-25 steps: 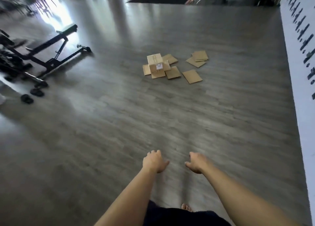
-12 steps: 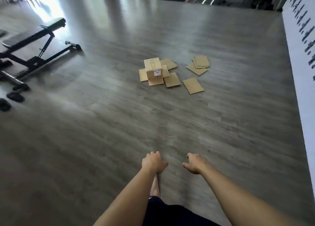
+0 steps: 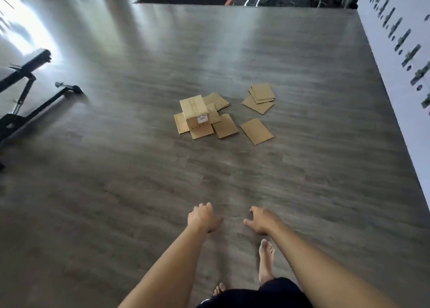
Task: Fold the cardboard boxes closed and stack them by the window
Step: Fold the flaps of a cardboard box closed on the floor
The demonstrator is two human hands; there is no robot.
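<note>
Head view: a grey wood-look floor [image 3: 116, 203] is seen from above, with both bare arms reaching forward and down. The left hand [image 3: 202, 218] is empty, fingers loosely curled, nothing grasped. The right hand [image 3: 261, 219] is likewise empty, fingers relaxed and slightly spread, nothing grasped. A bare right foot [image 3: 265, 259] is planted ahead of the body on the floor.

One assembled cardboard box [image 3: 195, 111] is seen well ahead of the hands, mid-floor, its top taped shut and a white label [image 3: 201, 119] on its near face. It stands on and among several flattened cardboard boxes [image 3: 225, 125] lying around its base. A single flat box [image 3: 256, 131] lies just to the right of that cluster. A small overlapped pile of flat boxes [image 3: 260, 97] lies farther right and back. All of the cardboard is well apart from both hands.

A black weight bench [image 3: 25, 82] is seen at the left edge, with bright glare on the floor behind it; a window is probably on that side, though none is shown. A white wall with dark lettering [image 3: 400, 51] runs along the right.

Progress, as judged: one box appears to be closed; the flat ones are not yet formed or folded. No stack by a window is visible. Most of the task is judged as left.
</note>
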